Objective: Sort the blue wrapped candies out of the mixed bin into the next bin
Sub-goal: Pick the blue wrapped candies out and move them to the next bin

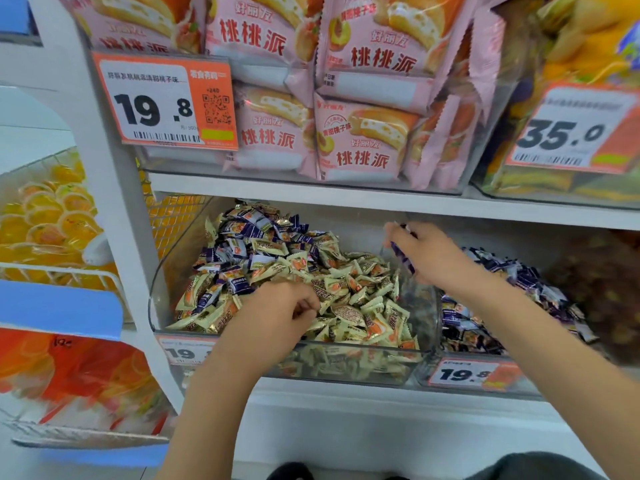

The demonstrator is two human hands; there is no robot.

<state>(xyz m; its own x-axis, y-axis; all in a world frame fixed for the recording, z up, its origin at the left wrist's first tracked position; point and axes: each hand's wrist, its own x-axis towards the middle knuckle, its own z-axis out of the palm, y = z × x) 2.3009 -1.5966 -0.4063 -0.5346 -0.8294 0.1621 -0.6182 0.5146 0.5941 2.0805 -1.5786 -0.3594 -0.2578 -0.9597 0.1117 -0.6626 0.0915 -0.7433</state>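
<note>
- The right hand (427, 256) hangs over the wall between the two clear bins, its fingers curled round several blue wrapped candies (401, 252); dark blue wrappers stick out at the fingertips and below the palm.
- The left hand (277, 311) rests in the mixed bin (156, 296), at about eight o'clock from the right hand, with fingers bent down into the pile; whether they pinch a candy cannot be told.
- The mixed bin holds a heap of cream-and-orange candies (356, 306), thickest toward the front at six o'clock, with more blue ones (242, 284) scattered through the back and left, toward eleven o'clock.
- The next bin (433, 372) stands touching the mixed bin at three o'clock and holds a pile of blue wrappers (519, 275); the right forearm crosses above it.
- A price label (467, 375) reading 19.8 sits on the front of the next bin; another label (180, 351) on the mixed bin is half hidden by the left forearm.
- On the shelf above, at twelve o'clock, a clear bin holds pink snack-cake packets (360, 140), with an orange price tag (166, 102) reading 19.8 at its left corner.
- At two o'clock a second tag (571, 133) reads 35.0 before yellow packets (571, 36).
- At nine o'clock a wire basket (69, 271) holds orange jelly cups (45, 216).
</note>
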